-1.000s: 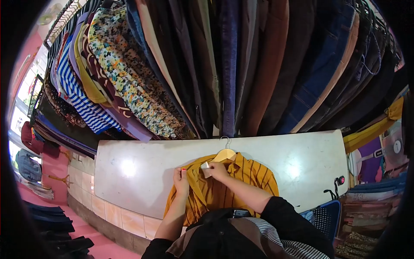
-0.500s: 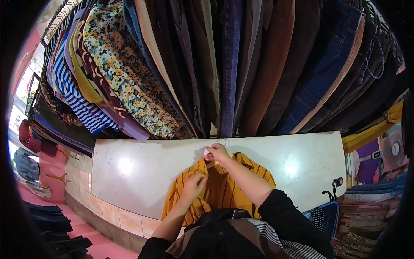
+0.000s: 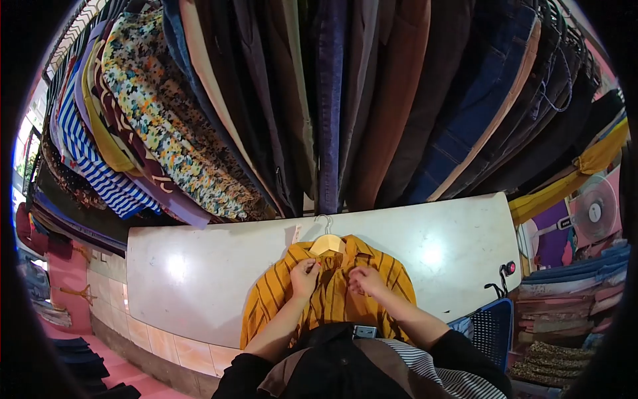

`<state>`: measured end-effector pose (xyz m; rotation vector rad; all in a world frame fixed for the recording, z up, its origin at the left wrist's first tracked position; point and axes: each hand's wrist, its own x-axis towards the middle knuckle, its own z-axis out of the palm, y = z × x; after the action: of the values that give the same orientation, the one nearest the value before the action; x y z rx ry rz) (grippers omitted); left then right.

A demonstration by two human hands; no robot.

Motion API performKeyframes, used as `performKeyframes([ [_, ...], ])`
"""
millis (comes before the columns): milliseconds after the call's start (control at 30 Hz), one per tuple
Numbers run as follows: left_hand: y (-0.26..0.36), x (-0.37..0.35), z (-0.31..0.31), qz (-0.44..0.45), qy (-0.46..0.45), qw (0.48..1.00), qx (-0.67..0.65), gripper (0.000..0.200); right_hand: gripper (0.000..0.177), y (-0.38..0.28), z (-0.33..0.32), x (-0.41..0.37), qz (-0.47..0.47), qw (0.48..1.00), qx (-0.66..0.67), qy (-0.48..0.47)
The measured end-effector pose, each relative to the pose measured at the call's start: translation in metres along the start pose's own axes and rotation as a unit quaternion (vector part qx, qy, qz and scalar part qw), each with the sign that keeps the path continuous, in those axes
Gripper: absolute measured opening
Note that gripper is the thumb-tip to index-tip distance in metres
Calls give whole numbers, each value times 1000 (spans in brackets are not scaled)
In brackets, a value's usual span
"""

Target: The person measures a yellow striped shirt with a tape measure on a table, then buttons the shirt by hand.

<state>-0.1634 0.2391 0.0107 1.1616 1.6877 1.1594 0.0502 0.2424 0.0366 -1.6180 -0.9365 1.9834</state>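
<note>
A mustard-yellow shirt [image 3: 272, 302] with dark stripes lies on the white tabletop, its collar towards the hanging clothes. Inside the collar sits a wooden hanger [image 3: 327, 245], its metal hook [image 3: 323, 223] pointing away from me. My left hand [image 3: 305, 276] pinches the shirt's left front edge just below the collar. Across from it, my right hand [image 3: 365, 281] has its fingers curled at the right front edge; the cloth between those fingertips is hard to make out. A small white tag [image 3: 296, 233] shows beside the collar.
Beyond the white table [image 3: 193, 292] hangs a dense row of clothes, including dark jeans [image 3: 458, 120] and a floral garment [image 3: 163, 123]. A blue plastic basket [image 3: 495, 332] stands at the right front. Folded clothes [image 3: 565, 289] and a fan [image 3: 593, 205] are farther right.
My right hand has left the hanger's neck and come down to the shirt's right front. My left hand has moved slightly up to the left front edge. The view has shifted a little right.
</note>
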Motion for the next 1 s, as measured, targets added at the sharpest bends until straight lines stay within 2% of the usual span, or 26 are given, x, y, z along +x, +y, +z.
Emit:
performKeyframes([
  [67, -15, 6, 5, -12, 10, 1000, -23, 20, 19, 5, 12, 17, -160, 972, 73, 156],
  [100, -10, 5, 5, -56, 4, 996, -65, 19, 22, -4, 18, 18, -180, 965, 87, 169],
  [167, 8, 3, 2, -144, -10, 979, -144, 16, 22, -11, 32, 30, -235, 955, 26, 179],
  [233, 6, 6, 0, -163, -24, 973, -161, 12, 24, -11, 46, 46, -319, 922, -79, 204],
  [267, 5, 8, -1, -172, -29, 970, -172, 10, 24, -1, 52, 68, -323, 919, -93, 207],
  [333, 5, 10, 2, -200, -5, 960, -194, 15, 21, -17, 61, 63, -313, 898, -213, 226],
  [433, 1, 10, 4, -219, 3, 953, -207, 19, 16, -26, 68, 62, -294, 878, -290, 242],
  [567, 9, 12, 7, -216, 18, 958, -189, 17, 13, -29, 67, 64, -305, 875, -300, 229],
  [633, -1, 14, 11, -164, 30, 967, -193, 16, 12, -26, 67, 66, -323, 870, -294, 232],
  [733, -7, 14, 14, -113, 38, 978, -172, 14, 15, -32, 64, 58, -287, 894, -285, 194],
  [833, -2, 14, 13, -80, 34, 988, -130, 15, 16, -34, 59, 58, -316, 899, -263, 147],
  [1000, -5, 14, 11, -47, -1, 995, -90, 18, 17, -31, 47, 65, -305, 906, -283, 77],
])
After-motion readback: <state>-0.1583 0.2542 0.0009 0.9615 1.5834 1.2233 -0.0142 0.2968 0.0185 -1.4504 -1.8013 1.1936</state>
